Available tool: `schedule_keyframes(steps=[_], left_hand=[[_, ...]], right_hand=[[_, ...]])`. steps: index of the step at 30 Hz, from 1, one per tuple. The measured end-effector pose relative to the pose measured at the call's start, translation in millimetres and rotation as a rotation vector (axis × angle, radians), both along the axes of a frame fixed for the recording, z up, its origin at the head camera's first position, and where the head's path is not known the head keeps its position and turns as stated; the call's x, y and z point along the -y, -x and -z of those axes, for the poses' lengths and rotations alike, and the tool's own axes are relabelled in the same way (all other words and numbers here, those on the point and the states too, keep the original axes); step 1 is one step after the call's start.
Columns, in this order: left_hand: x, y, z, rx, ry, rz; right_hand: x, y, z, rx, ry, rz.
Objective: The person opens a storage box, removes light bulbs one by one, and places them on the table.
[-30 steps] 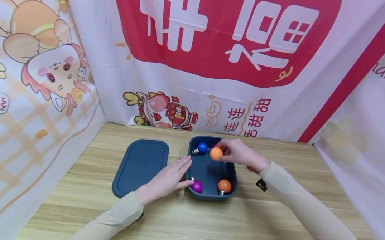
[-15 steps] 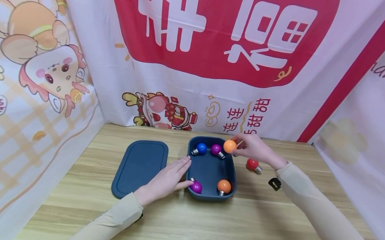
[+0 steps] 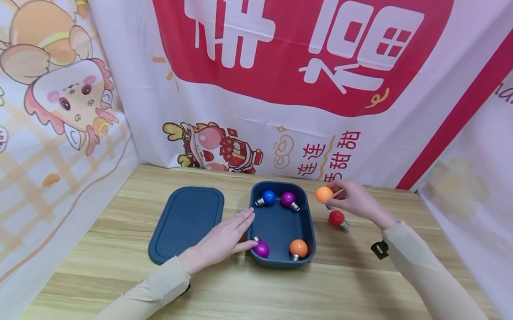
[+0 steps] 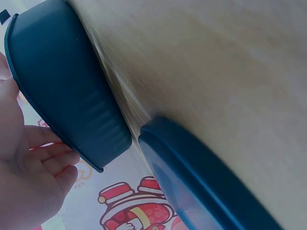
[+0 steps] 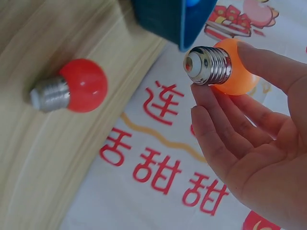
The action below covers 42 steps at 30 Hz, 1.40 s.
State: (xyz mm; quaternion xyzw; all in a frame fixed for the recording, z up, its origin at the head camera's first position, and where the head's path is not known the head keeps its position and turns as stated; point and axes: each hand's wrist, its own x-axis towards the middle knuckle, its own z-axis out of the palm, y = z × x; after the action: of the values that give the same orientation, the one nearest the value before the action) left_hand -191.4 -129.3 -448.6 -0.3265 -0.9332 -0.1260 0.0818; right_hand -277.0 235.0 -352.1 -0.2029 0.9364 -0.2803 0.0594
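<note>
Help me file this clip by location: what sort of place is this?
Probably a staged tabletop workspace: a wood-grain table, printed cloth hanging on three sides, and an open box of bulbs.

The left hand (image 3: 218, 242) has its fingers nearly straight, pointing far and right; the right hand (image 3: 355, 200), farther away, makes a pinch.

It looks like a curtained booth, room type unclear: white fabric hangings (image 3: 237, 104) printed with cartoon figures (image 3: 72, 97) flank and back a light wood-grain desk (image 3: 250, 298).
</note>
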Motion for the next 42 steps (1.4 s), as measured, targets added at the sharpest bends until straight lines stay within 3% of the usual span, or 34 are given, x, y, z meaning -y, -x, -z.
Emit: schedule_keyframes(steps=[19, 42], left_hand=[[0.0, 0.7, 0.3, 0.009, -0.008, 0.003], [0.1, 1.1, 0.8, 0.001, -0.008, 0.006]], right_hand=[[-51, -0.7, 29.6, -0.033, -0.002, 0.067], [-84, -0.9, 54.3, -0.048, -0.064, 0.111]])
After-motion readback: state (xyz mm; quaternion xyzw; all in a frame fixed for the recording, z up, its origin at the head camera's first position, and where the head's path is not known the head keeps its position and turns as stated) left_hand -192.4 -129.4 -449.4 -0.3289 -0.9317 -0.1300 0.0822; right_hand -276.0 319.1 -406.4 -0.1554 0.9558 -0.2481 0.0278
